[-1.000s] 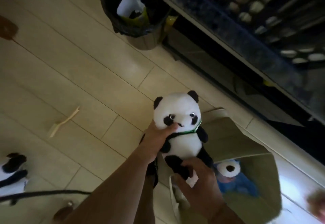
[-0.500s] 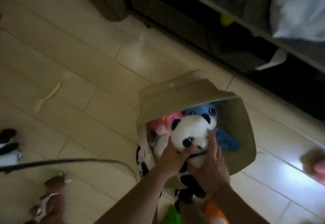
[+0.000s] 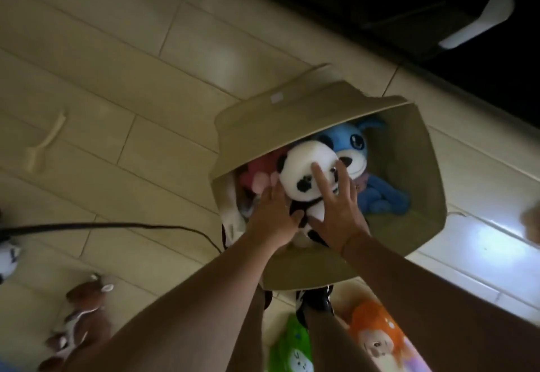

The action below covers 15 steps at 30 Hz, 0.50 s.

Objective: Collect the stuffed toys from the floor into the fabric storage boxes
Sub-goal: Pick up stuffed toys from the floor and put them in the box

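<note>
While inside the mouth of the fabric storage box (image 3: 344, 272), both hands around the panda toy (image 3: 304, 177). Left hand (image 3: 273, 222) against the panda's left side, fingers fairly straight, laid along the body, thumb bent toward the black chest. Right hand (image 3: 336, 213) spread wide over the panda's front, fingers (image 3: 320, 180) straight and apart, index tip on the white face, thumb under the body. Whether pressing or loosely holding, cannot tell.

Panda upright but leaning away from the wrists, long axis from the palms up toward the far wall of the box; head beyond the fingertips, black legs down by the heels of the hands. Face turned toward the camera.

Just past the right fingertips, blue plush dog (image 3: 353, 143), touching the panda's head. Beyond the left fingertips, pink toy (image 3: 260, 172), close against the panda. Open room only to the right of the right hand, above the blue dog's body, up to the right wall. Near rim of the box below both wrists.

Outside on the floor (image 3: 117, 79): orange toy (image 3: 374, 330) and green toy (image 3: 292, 348) under the right forearm, brown toy (image 3: 79, 313) left of the left forearm.
</note>
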Tool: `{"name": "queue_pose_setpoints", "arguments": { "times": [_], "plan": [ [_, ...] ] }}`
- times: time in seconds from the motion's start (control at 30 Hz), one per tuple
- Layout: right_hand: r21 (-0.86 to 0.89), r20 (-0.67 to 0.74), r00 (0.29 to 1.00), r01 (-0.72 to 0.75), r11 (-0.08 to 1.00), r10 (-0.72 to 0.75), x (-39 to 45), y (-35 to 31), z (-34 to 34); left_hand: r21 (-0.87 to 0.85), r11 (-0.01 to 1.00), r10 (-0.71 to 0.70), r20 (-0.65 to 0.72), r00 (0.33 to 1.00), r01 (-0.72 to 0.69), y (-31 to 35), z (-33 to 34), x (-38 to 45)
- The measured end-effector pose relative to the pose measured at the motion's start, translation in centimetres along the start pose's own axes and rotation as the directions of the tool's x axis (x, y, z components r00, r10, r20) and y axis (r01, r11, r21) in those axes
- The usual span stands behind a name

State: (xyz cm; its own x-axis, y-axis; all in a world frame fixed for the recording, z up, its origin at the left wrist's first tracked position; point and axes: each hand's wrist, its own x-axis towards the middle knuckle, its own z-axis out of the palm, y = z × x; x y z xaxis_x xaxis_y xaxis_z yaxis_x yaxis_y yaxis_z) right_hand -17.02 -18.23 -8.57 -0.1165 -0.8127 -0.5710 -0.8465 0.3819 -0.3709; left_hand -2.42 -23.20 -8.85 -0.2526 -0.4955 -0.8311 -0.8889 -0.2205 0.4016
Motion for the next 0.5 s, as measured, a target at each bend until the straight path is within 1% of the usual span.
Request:
{"name": "queue_pose_setpoints", "arguments": {
  "times": [0.07,0.17,0.23,0.3,0.4,0.43,0.5],
  "plan": [
    [-0.030,0.018,1.000,-0.024,0.999,0.025,-0.6,0.3,0.6,0.007,1.000,0.007,0.092,0.996,-0.007,-0.2,0.0,0.4],
    [-0.066,-0.005,0.998,-0.056,0.996,0.056,-0.3,0.7,1.9,0.003,1.000,0.017,0.158,0.987,-0.017,-1.3,0.4,1.5],
    [-0.077,-0.039,0.999,-0.039,0.996,0.036,0.3,1.1,2.8,0.060,0.998,-0.015,0.209,0.978,0.003,-2.5,1.1,2.0],
    [-0.069,-0.040,0.999,-0.008,0.998,0.005,0.9,1.8,3.5,0.123,0.992,-0.067,0.242,0.968,0.038,-3.4,1.6,2.1],
    [-0.062,-0.069,0.997,0.021,0.998,-0.025,1.5,3.0,3.6,0.207,0.978,-0.085,0.242,0.966,0.034,-4.0,2.2,1.9],
    [-0.066,-0.076,0.997,0.022,0.998,-0.027,1.7,3.2,3.4,0.206,0.978,-0.078,0.225,0.971,0.031,-4.1,2.3,1.8],
    [-0.089,-0.075,0.997,0.018,0.996,-0.025,2.1,3.3,3.2,0.147,0.988,-0.076,0.165,0.983,0.052,-4.1,2.6,2.0]
  ]
}}
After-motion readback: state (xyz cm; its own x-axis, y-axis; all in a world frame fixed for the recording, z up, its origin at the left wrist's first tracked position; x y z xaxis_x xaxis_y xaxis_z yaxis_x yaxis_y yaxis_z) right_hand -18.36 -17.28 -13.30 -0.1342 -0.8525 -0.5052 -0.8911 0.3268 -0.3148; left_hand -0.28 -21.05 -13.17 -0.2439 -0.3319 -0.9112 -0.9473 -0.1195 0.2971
